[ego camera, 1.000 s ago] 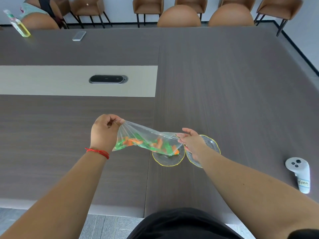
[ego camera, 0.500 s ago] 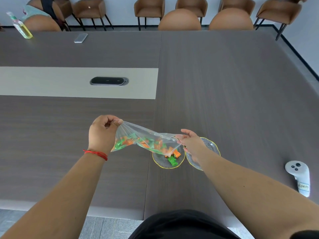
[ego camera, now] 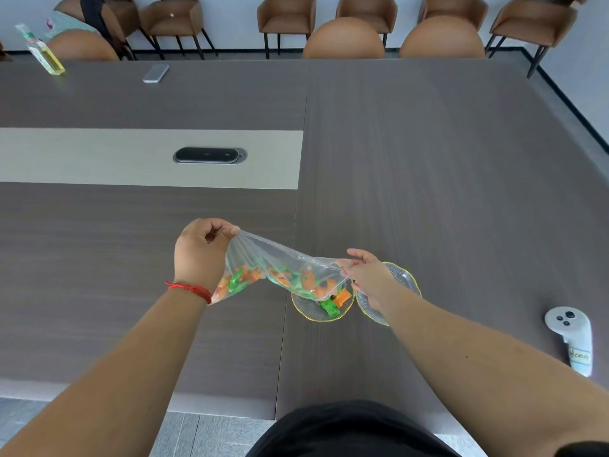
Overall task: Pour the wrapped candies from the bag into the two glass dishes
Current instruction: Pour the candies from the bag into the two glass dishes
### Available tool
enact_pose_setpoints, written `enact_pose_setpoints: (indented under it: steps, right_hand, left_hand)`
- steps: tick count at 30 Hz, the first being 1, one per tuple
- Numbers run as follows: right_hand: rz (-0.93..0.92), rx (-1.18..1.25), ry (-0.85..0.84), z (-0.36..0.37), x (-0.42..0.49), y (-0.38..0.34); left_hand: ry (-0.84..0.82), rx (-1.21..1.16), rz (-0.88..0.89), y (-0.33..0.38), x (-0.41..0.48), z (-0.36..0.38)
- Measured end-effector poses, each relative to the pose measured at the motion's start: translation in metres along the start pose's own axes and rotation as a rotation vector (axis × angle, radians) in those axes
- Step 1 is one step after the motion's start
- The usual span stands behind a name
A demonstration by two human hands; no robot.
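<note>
A clear plastic bag [ego camera: 263,255] with orange and green wrapped candies [ego camera: 283,280] hangs stretched between my hands above the table. My left hand [ego camera: 201,255] pinches the bag's raised closed end. My right hand [ego camera: 365,275] holds the lower, open end over the left glass dish [ego camera: 309,313], which has a yellow rim. A green and an orange candy [ego camera: 334,303] lie in that dish. The right glass dish [ego camera: 405,282] sits beside it, partly hidden under my right hand and forearm; I see no candy in its visible part.
A white controller [ego camera: 570,331] lies at the table's right near edge. A black cable hatch [ego camera: 209,155] sits in the beige centre strip. A phone [ego camera: 155,73] and a bottle [ego camera: 43,51] are at the far left. Brown chairs [ego camera: 286,18] line the far side.
My left hand lifted the bag's closed end a little. Candies slid toward the open end, and a couple dropped into the left dish.
</note>
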State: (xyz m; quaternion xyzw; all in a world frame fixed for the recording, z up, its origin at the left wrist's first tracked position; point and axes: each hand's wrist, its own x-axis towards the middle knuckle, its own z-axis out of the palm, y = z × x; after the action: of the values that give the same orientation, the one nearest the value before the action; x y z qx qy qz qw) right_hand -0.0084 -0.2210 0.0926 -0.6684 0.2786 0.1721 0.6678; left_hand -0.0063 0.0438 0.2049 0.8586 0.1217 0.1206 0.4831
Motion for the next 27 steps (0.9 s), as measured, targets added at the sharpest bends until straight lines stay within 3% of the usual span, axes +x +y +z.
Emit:
enact_pose_setpoints:
  steps: [16, 27]
  right_hand:
    - [-0.011, -0.014, 0.029, 0.001, -0.001, -0.001]
    - [-0.177, -0.272, 0.0, 0.014, -0.012, -0.02]
  left_hand:
    - [0.015, 0.018, -0.094, -0.014, 0.002, -0.002]
    - [0.074, 0.042, -0.171, -0.037, -0.009, -0.027]
